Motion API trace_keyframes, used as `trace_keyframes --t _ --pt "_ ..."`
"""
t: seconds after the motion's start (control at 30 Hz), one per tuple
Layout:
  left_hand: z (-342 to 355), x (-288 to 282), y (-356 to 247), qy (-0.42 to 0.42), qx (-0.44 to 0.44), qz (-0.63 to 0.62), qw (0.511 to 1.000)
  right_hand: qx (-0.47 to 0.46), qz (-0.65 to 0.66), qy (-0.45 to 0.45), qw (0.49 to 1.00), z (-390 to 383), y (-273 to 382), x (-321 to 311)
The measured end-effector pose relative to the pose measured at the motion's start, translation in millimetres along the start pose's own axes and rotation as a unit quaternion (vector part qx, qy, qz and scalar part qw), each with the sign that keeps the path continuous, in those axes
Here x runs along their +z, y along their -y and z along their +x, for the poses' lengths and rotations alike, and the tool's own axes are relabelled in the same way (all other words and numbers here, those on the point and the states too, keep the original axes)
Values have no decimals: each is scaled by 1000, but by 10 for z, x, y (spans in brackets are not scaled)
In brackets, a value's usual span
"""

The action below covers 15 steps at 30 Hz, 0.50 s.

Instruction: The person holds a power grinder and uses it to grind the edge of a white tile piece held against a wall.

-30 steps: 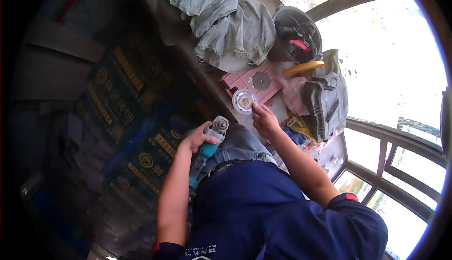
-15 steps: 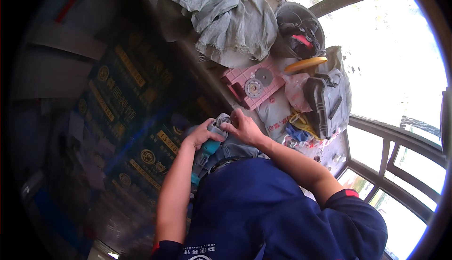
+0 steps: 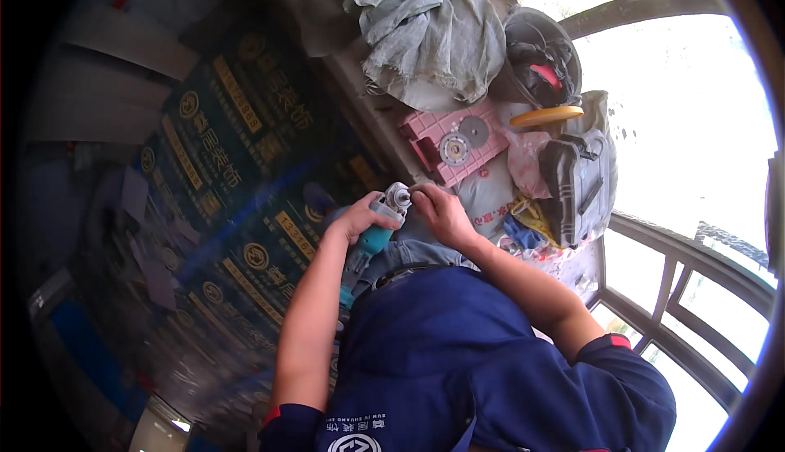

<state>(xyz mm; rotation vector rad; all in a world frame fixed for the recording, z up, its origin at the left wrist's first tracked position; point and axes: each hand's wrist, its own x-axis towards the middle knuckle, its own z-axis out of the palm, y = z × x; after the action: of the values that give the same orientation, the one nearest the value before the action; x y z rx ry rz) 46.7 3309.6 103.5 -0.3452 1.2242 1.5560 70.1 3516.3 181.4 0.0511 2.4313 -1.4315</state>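
My left hand [image 3: 357, 216] is wrapped round the head end of an angle grinder [image 3: 375, 240] with a teal body. Its metal gear head and bare spindle [image 3: 400, 197] point up toward my right hand. My right hand [image 3: 441, 215] has thumb and fingers pinched together right beside the spindle; whatever they grip, if anything, is too small to make out. Just beyond my hands a pink plastic case [image 3: 432, 130] bears a grey disc [image 3: 473, 132] and a pale metal grinding disc [image 3: 455, 149] with a centre hole.
A grey cloth sack [image 3: 446, 51] lies beyond the pink case. Further right stand a dark bucket [image 3: 570, 59] with black plastic in it, a yellow round lid [image 3: 546, 116], and a dark tool case [image 3: 576, 182]. Windows [image 3: 679, 116] line the right; printed floor sheeting [image 3: 237, 198] covers the left.
The grinder's head has turned so its spindle now shows plainly. My right hand has shifted slightly right, off the head. The whole view has moved a little.
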Motion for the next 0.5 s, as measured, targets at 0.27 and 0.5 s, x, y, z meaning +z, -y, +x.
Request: trace_keyframes --t 0.27,0.5 --pt "0 -2 1 20 -7 -30 999 139 148 78 976 101 -108 48" --pt "-10 7 -27 30 -12 -23 999 38 14 45 998 -46 -62 -5"
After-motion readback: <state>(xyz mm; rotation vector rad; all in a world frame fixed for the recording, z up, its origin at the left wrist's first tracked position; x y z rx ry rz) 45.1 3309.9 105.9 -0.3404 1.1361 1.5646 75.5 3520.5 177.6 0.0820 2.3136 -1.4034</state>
